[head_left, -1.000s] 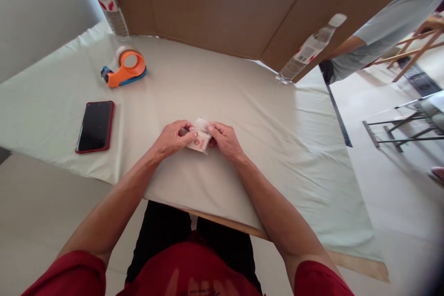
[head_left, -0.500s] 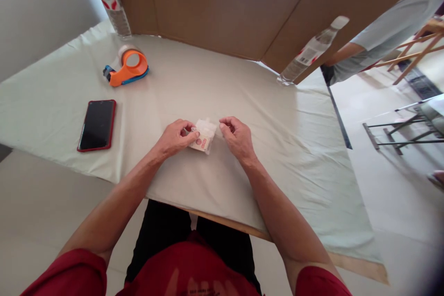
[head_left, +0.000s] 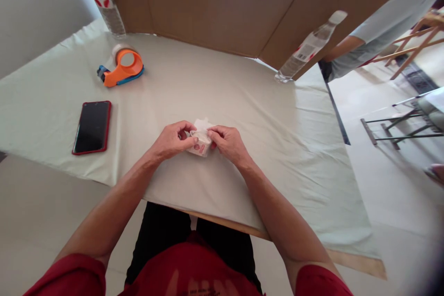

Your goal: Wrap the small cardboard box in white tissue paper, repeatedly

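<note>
A small white packet with red print (head_left: 200, 149) lies on the cloth-covered table in front of me, its pale, thin wrapping loose at the top. My left hand (head_left: 176, 138) grips the packet's left side between thumb and fingers. On the right, my right hand (head_left: 227, 142) pinches the wrapping at the packet's upper right edge. Fingers cover both sides of the packet, so what is inside cannot be made out.
A phone in a red case (head_left: 92, 127) and an orange tape dispenser (head_left: 125, 68) lie to the left. Water bottles stand at the back left (head_left: 107, 4) and back right (head_left: 310, 48), by a cardboard panel (head_left: 215, 4). A person in grey (head_left: 385, 23) is beyond the right side.
My right hand has moved left from beside the packet and now holds its wrapping. The wrapping looks more bunched up. My left hand stays on the packet; the view has shifted slightly.
</note>
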A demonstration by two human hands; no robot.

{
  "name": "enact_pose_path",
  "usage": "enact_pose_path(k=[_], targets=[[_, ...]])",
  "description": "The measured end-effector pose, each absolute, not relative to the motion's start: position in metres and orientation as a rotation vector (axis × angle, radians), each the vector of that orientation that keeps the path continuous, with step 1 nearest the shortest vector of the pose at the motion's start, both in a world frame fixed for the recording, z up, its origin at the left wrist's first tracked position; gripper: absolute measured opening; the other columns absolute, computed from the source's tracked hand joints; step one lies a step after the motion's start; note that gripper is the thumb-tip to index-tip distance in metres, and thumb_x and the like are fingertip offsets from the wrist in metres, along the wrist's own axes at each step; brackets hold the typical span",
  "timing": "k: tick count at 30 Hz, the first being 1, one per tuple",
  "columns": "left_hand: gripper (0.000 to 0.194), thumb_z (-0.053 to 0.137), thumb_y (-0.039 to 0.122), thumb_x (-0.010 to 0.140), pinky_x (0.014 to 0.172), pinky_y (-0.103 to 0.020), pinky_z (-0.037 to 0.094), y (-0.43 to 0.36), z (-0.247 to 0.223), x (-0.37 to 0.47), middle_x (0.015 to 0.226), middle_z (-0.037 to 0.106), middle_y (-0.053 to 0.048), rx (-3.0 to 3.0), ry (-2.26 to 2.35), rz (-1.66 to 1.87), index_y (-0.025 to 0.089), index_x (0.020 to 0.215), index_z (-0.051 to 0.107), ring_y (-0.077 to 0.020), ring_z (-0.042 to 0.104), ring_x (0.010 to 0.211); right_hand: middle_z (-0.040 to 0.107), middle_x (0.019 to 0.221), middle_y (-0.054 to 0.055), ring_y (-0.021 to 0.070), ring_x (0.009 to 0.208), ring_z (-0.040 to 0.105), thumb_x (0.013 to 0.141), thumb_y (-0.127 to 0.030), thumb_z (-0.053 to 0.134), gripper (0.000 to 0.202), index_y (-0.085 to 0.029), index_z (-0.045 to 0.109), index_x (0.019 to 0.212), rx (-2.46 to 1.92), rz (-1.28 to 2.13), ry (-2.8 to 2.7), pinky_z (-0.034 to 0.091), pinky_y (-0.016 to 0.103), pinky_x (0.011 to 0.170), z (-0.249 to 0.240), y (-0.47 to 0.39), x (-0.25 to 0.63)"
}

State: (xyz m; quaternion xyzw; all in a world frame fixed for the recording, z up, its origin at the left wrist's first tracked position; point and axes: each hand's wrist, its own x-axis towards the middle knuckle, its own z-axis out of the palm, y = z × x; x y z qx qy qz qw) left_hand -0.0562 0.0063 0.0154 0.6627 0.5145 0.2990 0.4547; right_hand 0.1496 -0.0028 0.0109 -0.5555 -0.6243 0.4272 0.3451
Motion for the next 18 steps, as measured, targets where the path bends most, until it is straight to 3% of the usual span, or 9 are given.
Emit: enact_pose_path(k=[8, 18], targets=[[0.037, 0.070, 0.040, 0.065, 0.056, -0.023, 0.042, 0.0073, 0.0150, -0.0588, 0.065, 0.058, 0.003, 1.561, 1.169, 0.713, 0.016, 0.094, 0.068, -0.0117, 0.051, 0.060, 0.070, 0.070, 0.003, 0.0154, 0.063, 0.060, 0.086, -0.032, 0.055, 0.028, -0.017, 0.078, 0.080, -1.422, 1.035, -1.659, 0.045, 0.027, 0.061, 0.0040, -0.0009, 0.1429], [0.034, 0.070, 0.037, 0.067, 0.063, -0.026, 0.049, 0.0065, 0.0137, -0.0573, 0.075, 0.066, -0.001, 1.491, 1.073, 0.711, 0.016, 0.094, 0.067, -0.0133, 0.059, 0.066, 0.063, 0.064, 0.000, 0.0128, 0.056, 0.053, 0.084, -0.035, 0.056, 0.025, -0.018, 0.073, 0.078, -1.412, 1.137, -1.589, 0.043, 0.026, 0.056, 0.0045, -0.0020, 0.1419]])
